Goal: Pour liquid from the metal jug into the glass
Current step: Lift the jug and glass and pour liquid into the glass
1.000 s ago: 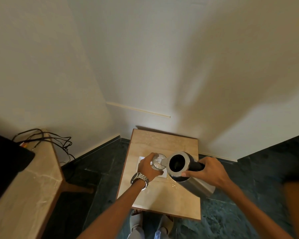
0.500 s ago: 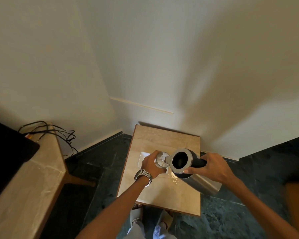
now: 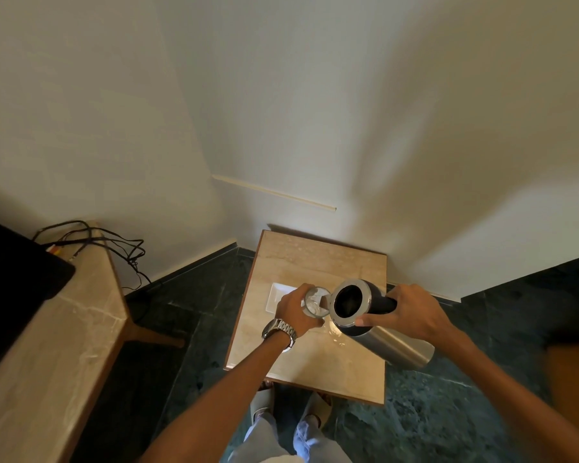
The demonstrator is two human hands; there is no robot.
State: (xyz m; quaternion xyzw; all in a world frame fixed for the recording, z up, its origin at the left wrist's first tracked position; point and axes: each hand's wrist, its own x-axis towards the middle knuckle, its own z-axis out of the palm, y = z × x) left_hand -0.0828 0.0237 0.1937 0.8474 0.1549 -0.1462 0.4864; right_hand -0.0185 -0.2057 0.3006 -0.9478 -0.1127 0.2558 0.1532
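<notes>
A small marble-topped table (image 3: pixel 301 362) is set into a corner of pale walls over a dark green stone floor, with a longer counter (image 3: pixel 64 329) and loose cables (image 3: pixel 114 245) at nine o'clock. Above the table, just nearer than a white tray (image 3: pixel 276 295), the glass (image 3: pixel 315 301) is held by the left hand (image 3: pixel 295 310), whose fingers are wrapped closed around its wall; a metal wristwatch (image 3: pixel 279 330) is worn on that wrist. At three o'clock from the glass, the metal jug (image 3: pixel 368 320) is tipped steeply, its open mouth turned up toward the camera and its spout brought to the glass rim. The black handle is gripped by the right hand (image 3: pixel 411 314), closed around it, with the thumb laid along the jug's collar.

The jug is judged rigid, smooth and fairly heavy when filled, so the handle is the proper hold and the thumb brace is useful against rolling. The glass is judged light, fragile and possibly slippery when wet; it is best held around the middle of its wall, as is done here. Whether liquid is flowing cannot be told, though something pale is seen inside the glass. Wet glints are seen on the tabletop below the jug.
</notes>
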